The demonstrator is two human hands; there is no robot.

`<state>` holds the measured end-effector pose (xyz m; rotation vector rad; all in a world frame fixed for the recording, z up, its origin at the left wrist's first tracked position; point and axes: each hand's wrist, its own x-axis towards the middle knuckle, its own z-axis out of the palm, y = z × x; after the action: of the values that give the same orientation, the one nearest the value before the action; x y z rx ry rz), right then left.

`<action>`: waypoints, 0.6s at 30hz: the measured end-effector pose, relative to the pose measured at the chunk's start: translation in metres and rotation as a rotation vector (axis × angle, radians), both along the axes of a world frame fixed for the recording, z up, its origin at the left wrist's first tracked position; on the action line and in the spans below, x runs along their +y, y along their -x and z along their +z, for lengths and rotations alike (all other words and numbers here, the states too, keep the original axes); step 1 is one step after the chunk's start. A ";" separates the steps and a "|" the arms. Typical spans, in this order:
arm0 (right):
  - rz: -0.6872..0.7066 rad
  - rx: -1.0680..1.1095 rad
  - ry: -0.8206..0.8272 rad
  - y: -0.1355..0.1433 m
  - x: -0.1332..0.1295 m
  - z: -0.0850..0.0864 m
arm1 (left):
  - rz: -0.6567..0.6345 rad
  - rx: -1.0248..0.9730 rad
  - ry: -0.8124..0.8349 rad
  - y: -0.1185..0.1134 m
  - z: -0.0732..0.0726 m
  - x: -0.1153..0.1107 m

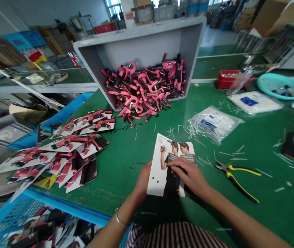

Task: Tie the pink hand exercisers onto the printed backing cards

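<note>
At lower left, beside the table edge: a blue crate (66, 204) with mesh sides, heaped inside with dark and white cards and pink pieces. Just above it, on the green table (126, 155), an untidy overlapping pile of carded grips (66, 143), pink and black on white backing.

Left of centre, toward the back: a gray bin (141, 32) tipped on its side, its mouth toward the person. Loose pink hand grips (147, 86) fill its lower part, some spilled onto the table. Dark handwriting on the tabletop just in front.

Centre, near edge: left hand (143, 177), bracelet (119, 219) at the wrist, at the left edge of a front card (159, 172). Fingers go behind it, hidden; cannot tell how far they close. Card stands tilted in front of the person, printed with an arm and a grip, two small holes at its lower left. A second card (189, 148) shows behind, to its right.

Right hand (190, 175) lies across both cards: fingers bent, tips drawn together against the front card's face. Cannot tell whether anything sits between them.

Right of centre: a clear bag (215, 124) of thin white strips, many scattered about. Nearer, yellow-and-black pliers (240, 187), handles spread. Farther back, a red container (221, 82), then another bag (257, 102) and a turquoise dish (273, 81) holding small dark pieces.
</note>
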<state>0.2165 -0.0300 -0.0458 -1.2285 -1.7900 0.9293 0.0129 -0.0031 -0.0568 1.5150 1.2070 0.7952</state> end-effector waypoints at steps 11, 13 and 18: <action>-0.118 0.017 -0.074 0.009 -0.001 0.007 | 0.056 -0.208 0.284 0.010 0.018 -0.001; -0.128 0.025 -0.092 -0.003 -0.004 0.009 | 0.049 -0.220 0.370 0.010 0.014 0.000; -0.340 -0.398 -0.024 -0.074 0.031 -0.004 | 0.105 -0.362 0.487 0.000 0.005 0.005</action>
<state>0.2905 0.0008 -0.0498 -1.7276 -1.7966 0.4904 0.0128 0.0017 -0.0515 0.8759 1.1093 0.7381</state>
